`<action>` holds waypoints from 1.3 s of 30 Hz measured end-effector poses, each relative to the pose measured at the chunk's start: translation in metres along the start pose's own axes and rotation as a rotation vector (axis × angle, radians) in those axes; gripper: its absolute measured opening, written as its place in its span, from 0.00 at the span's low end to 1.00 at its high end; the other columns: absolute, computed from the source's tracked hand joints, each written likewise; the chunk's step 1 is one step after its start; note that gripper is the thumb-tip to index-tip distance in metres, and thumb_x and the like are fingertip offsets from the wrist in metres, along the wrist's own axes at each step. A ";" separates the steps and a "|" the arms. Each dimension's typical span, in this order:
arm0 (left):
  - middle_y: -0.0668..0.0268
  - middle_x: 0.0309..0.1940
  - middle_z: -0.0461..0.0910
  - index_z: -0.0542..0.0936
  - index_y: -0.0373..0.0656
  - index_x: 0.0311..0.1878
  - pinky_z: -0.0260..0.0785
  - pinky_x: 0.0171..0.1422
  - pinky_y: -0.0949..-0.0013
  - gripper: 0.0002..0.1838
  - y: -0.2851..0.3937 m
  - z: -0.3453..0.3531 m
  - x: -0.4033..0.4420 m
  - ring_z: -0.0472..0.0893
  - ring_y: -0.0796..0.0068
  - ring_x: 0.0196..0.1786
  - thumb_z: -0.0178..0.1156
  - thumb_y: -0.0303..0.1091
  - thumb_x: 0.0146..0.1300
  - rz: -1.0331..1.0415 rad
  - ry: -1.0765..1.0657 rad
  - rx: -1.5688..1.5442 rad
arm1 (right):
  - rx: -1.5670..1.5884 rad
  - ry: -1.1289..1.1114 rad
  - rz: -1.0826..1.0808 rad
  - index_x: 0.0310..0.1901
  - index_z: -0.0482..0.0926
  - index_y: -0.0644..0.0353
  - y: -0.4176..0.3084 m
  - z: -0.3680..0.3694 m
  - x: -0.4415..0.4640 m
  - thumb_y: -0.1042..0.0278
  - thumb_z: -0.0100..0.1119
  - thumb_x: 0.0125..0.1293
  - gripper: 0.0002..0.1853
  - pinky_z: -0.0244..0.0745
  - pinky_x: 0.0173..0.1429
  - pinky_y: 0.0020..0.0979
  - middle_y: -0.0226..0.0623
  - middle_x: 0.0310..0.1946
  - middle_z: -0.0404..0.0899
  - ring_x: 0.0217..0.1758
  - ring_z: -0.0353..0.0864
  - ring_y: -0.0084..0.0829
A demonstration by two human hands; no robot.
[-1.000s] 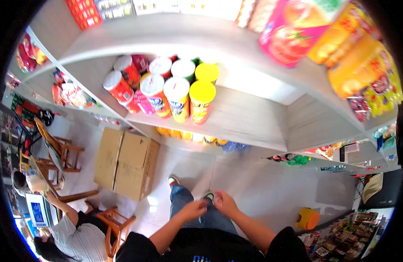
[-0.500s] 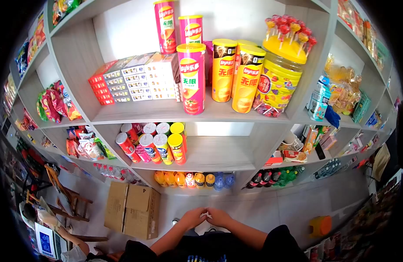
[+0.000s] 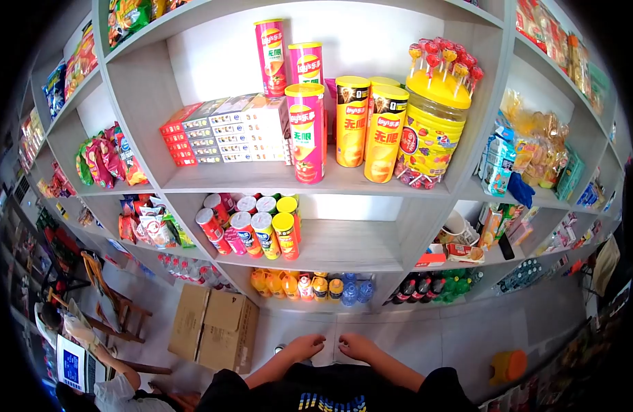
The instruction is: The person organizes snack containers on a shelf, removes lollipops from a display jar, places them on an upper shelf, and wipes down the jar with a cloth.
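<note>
My left hand [image 3: 307, 346] hangs low in front of my body, fingers curled inward with nothing seen in them. Just right of it, my right hand [image 3: 356, 347] is curled too, a small gap between the two. Neither touches the shelves. Ahead, the middle shelf [image 3: 350, 242] bears several snack cans [image 3: 266, 233] grouped at its left. Pink chip tubes [image 3: 305, 137], yellow chip tubes [image 3: 385, 137] and a lollipop jar [image 3: 431, 134] stand on the shelf above, beside stacked small boxes [image 3: 244, 130]. Bottled drinks [image 3: 306, 285] line the bottom.
A cardboard box [image 3: 217, 329] sits on the floor at the left. Beyond it are wooden chairs [image 3: 121, 309] and seated people near a laptop [image 3: 73, 364]. A yellow stool [image 3: 508, 367] stands at the lower right. Side shelves hold bagged snacks [image 3: 110, 159].
The view has tilted up from the floor, bringing the upper shelf into sight. My hands came together, then moved apart.
</note>
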State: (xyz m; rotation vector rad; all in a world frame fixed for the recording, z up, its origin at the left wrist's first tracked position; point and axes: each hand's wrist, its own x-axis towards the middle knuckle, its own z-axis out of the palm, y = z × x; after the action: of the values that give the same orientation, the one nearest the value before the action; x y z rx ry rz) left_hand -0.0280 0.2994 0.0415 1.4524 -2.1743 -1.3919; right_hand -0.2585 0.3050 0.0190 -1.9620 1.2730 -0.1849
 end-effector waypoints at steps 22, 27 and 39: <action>0.63 0.48 0.80 0.76 0.38 0.54 0.71 0.50 0.70 0.18 0.199 -0.293 0.044 0.79 0.74 0.48 0.62 0.29 0.61 0.646 1.015 -0.114 | 0.398 0.749 -0.671 0.53 0.72 0.63 -0.195 -0.292 0.073 0.73 0.62 0.61 0.18 0.75 0.48 0.28 0.35 0.45 0.76 0.49 0.76 0.25; 0.54 0.57 0.73 0.69 0.34 0.62 0.72 0.50 0.68 0.29 0.224 -0.328 0.088 0.76 0.66 0.54 0.61 0.34 0.59 0.728 1.032 -0.397 | 0.371 0.884 -0.619 0.65 0.58 0.69 -0.246 -0.339 0.124 0.68 0.66 0.56 0.38 0.70 0.61 0.34 0.49 0.55 0.71 0.57 0.74 0.36; 0.59 0.43 0.78 0.71 0.30 0.57 0.71 0.44 0.73 0.22 0.244 -0.311 0.093 0.77 0.75 0.44 0.58 0.30 0.60 0.764 0.945 -0.607 | 0.493 0.969 -0.586 0.60 0.62 0.73 -0.257 -0.352 0.171 0.65 0.66 0.54 0.36 0.74 0.55 0.34 0.52 0.51 0.77 0.53 0.79 0.39</action>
State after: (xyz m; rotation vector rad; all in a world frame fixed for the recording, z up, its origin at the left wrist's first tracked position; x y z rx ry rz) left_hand -0.0461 0.0606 0.3688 0.6725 -1.2754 -0.7243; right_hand -0.1665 0.0299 0.3864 -1.7553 0.9692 -1.7219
